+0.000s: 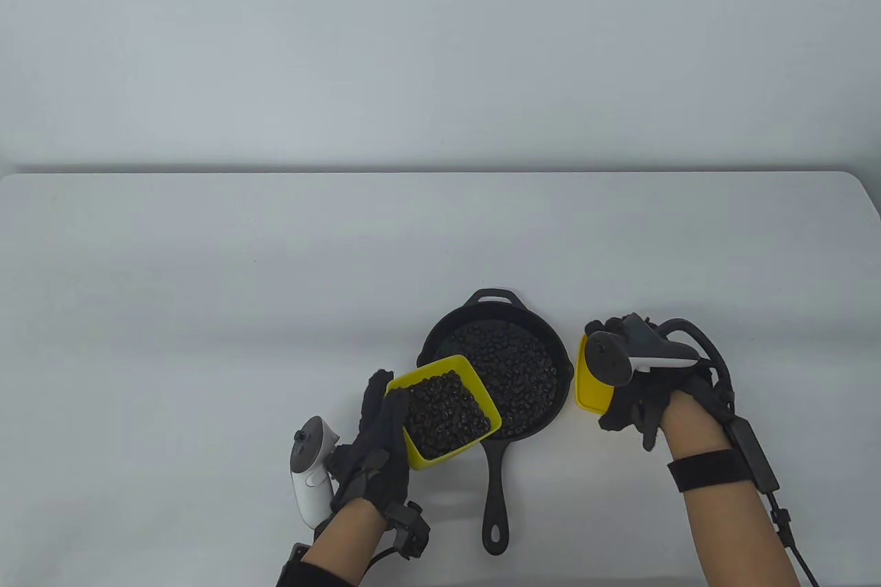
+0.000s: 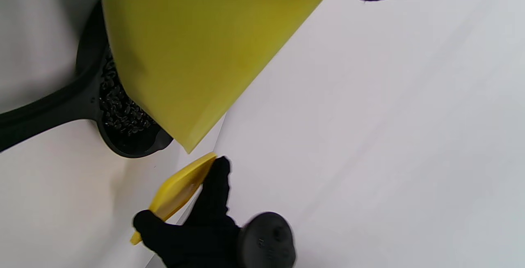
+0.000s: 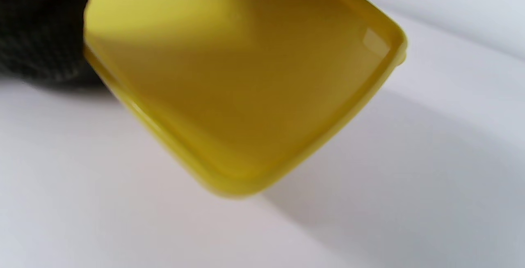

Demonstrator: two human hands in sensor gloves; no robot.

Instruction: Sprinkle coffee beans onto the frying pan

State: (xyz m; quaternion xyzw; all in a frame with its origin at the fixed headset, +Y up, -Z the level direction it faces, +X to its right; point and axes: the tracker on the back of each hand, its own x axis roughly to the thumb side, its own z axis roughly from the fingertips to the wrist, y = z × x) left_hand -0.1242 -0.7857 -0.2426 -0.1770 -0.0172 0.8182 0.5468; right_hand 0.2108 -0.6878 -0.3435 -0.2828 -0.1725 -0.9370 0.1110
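A black cast-iron frying pan (image 1: 566,367) sits near the table's front middle, handle toward me, its bottom covered with coffee beans (image 1: 509,367). My left hand (image 1: 378,429) grips a yellow square container (image 1: 421,460) full of beans and holds it over the pan's near left rim. In the left wrist view the container's underside (image 2: 197,50) fills the top, with the pan (image 2: 88,99) behind it. My right hand (image 1: 637,401) holds a yellow lid (image 1: 590,386) on edge, just right of the pan. The lid's hollow side (image 3: 246,91) fills the right wrist view.
The white table (image 1: 275,284) stretches away behind and to both sides of the pan. Its far edge meets a pale wall. Cables run from my right wrist toward the bottom right corner.
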